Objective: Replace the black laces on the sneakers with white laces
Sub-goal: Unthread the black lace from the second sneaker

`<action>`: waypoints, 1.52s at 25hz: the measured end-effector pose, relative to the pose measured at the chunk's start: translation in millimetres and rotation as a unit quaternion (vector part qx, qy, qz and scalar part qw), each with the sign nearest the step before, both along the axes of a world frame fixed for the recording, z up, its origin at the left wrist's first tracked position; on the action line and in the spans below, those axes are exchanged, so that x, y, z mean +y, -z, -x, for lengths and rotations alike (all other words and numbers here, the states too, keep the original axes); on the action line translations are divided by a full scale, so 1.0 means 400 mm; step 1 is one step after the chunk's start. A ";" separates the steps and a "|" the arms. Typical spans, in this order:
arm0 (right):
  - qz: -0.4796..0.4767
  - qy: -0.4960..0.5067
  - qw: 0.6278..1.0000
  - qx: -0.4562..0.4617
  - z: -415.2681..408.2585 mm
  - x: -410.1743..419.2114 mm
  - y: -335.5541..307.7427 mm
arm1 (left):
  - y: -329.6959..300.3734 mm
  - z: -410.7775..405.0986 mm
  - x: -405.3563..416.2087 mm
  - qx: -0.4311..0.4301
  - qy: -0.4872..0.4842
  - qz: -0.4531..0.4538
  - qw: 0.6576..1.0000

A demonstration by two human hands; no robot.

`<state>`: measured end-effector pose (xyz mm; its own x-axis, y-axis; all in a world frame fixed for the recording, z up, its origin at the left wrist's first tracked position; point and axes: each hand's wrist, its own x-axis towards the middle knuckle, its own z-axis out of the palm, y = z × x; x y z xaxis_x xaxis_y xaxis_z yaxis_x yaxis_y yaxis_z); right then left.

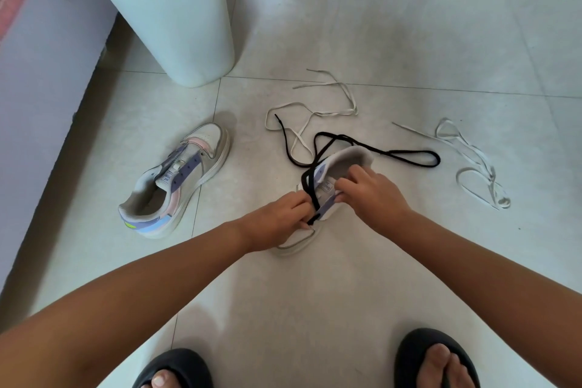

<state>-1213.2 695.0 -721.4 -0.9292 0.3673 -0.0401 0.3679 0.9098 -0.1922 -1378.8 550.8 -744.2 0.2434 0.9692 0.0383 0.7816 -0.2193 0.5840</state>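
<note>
A white sneaker stands on the tiled floor in front of me, its toe towards me. A black lace trails loose from it across the floor. My left hand pinches the black lace at the shoe's lower eyelets. My right hand grips the shoe's tongue and eyelet flap. A second sneaker, white with purple and pink panels, lies unlaced to the left. One white lace lies behind the held shoe, another white lace to the right.
A tall white bin with a blue liner stands at the back left beside a white wall. My feet in black slippers show at the bottom edge.
</note>
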 end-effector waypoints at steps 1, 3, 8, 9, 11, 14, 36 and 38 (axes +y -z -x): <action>0.012 0.002 1.000 0.016 -0.003 -0.006 0.004 | -0.002 -0.006 -0.010 -0.015 -0.008 0.010 1.000; 0.095 0.094 0.989 0.071 -0.011 -0.033 0.012 | 0.001 -0.025 -0.025 -0.063 -0.065 0.025 0.996; 0.379 0.354 0.855 -0.018 -0.004 -0.144 0.030 | 0.012 -0.038 -0.012 -0.103 -0.316 0.080 0.940; 0.390 0.342 0.853 -0.052 0.009 -0.153 0.031 | 0.013 -0.035 -0.001 -0.074 -0.323 0.101 0.938; 0.359 0.314 0.875 -0.080 0.043 -0.156 0.021 | 0.015 -0.035 0.020 -0.018 -0.309 0.134 0.942; 0.349 0.299 0.883 -0.097 0.067 -0.147 0.016 | 0.019 -0.041 0.048 -0.030 -0.319 0.156 0.934; 0.558 0.420 0.711 0.083 -0.023 -0.103 0.040 | 0.015 -0.078 0.054 -0.238 -0.425 0.177 0.856; 0.678 0.455 0.566 0.112 -0.014 -0.092 0.041 | 0.017 -0.076 0.055 -0.232 -0.418 0.177 0.861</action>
